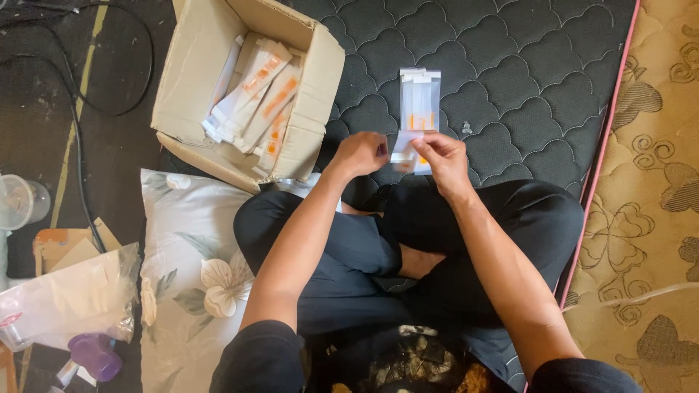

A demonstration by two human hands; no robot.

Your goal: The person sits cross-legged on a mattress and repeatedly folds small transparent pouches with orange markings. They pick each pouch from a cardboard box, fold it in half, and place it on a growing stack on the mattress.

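Observation:
I sit cross-legged on a dark quilted mattress (pixel 510 65). My right hand (pixel 442 160) pinches a small white sachet with an orange mark (pixel 405 154) at its right edge. My left hand (pixel 359 153) is curled at the sachet's left edge, and both hands hold it above my knees. Just beyond the hands, a small stack of the same clear-and-white sachets (pixel 420 98) lies on the mattress. An open cardboard box (pixel 193 80) at the upper left holds several long white packets with orange print (pixel 255 98).
A floral pillow (pixel 189 276) lies by my left knee. A clear plastic bag (pixel 65 298), a purple cup (pixel 95 355) and a clear plastic cup (pixel 18 200) sit at the far left by a black cable (pixel 76 145). A tan patterned mat (pixel 648 182) borders the mattress on the right.

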